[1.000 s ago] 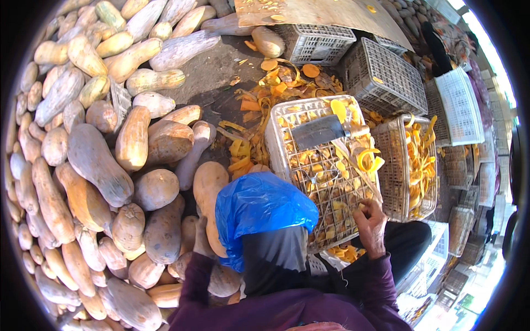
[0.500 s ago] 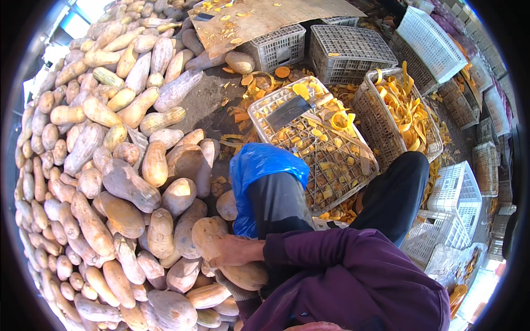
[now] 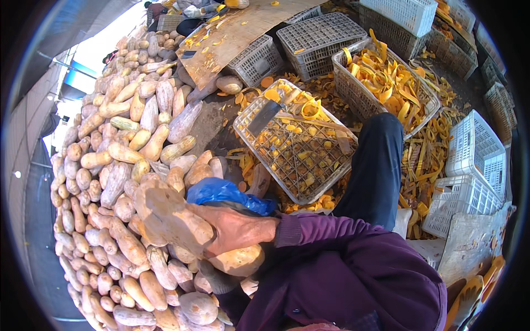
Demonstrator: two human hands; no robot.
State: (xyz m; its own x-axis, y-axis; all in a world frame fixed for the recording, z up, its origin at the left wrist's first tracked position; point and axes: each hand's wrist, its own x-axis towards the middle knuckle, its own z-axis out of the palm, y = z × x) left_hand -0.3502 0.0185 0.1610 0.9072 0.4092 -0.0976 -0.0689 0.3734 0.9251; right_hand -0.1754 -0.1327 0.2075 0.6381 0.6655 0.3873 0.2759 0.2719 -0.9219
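Observation:
My right hand [image 3: 234,227], in a purple sleeve, is wrapped over a large tan butternut squash [image 3: 171,215] lifted above the pile at my left. Below that hand another rounded, yellowish squash surface [image 3: 240,260] shows; whether it is a separate squash I cannot tell. My left arm ends in a grey cuff [image 3: 218,278] right under this surface, and the left hand itself is hidden. Blue plastic [image 3: 226,193] covers my left knee beside the held squash. Beyond my knees, a cleaver [image 3: 264,117] lies on an upturned plastic crate [image 3: 309,202].
A great heap of squash [image 3: 118,185] fills the left side. Orange peelings fill one crate [image 3: 353,88] and litter the floor around it. White crates [image 3: 475,143] stand at the right. A wooden board [image 3: 237,33] lies at the far side, near more grey crates [image 3: 320,41].
My right hand has raised the squash from beside my left thigh, up and left over the heap. My view has shifted left, bringing more of the left wall in.

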